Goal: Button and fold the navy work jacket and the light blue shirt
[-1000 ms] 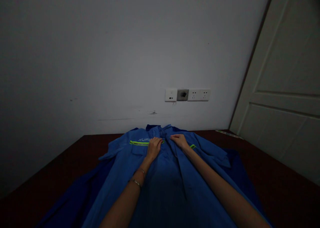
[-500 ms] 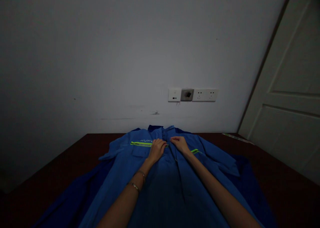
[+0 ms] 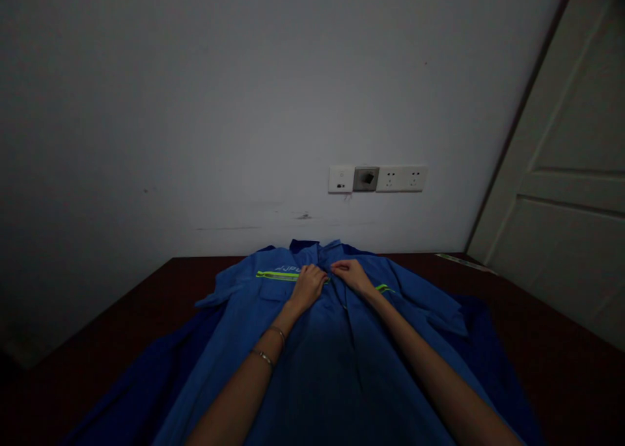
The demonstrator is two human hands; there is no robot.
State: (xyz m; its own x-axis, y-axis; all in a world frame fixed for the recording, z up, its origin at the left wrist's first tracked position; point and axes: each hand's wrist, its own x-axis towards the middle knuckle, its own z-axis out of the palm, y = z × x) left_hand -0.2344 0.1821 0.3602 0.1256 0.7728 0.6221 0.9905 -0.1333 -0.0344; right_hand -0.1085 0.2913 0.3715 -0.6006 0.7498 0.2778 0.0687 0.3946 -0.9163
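Note:
A light blue short-sleeved work shirt [image 3: 312, 355] with yellow-green reflective strips lies spread out, its collar toward the wall. Under it is a dark blue garment [image 3: 161, 374], showing at both sides and at the neck. My left hand [image 3: 309, 286], with bangles on the wrist, is closed on the shirt's front edge at chest height, beside the left strip. Just across the front opening, my right hand [image 3: 352, 275] pinches the other front edge with thumb and forefinger. The fingertips of both hands are close together; any button between them is too small to make out.
The garments lie on a dark red-brown surface [image 3: 146, 303] against a pale wall [image 3: 219, 107]. Wall sockets [image 3: 401, 179] sit above the collar. At the right stands a white panelled door [image 3: 576, 224], with a flat printed strip [image 3: 466, 264] near its foot.
The view has shifted slightly. My right fingertips have risen a little along the shirt's front edge, while my left hand keeps nearly the same place.

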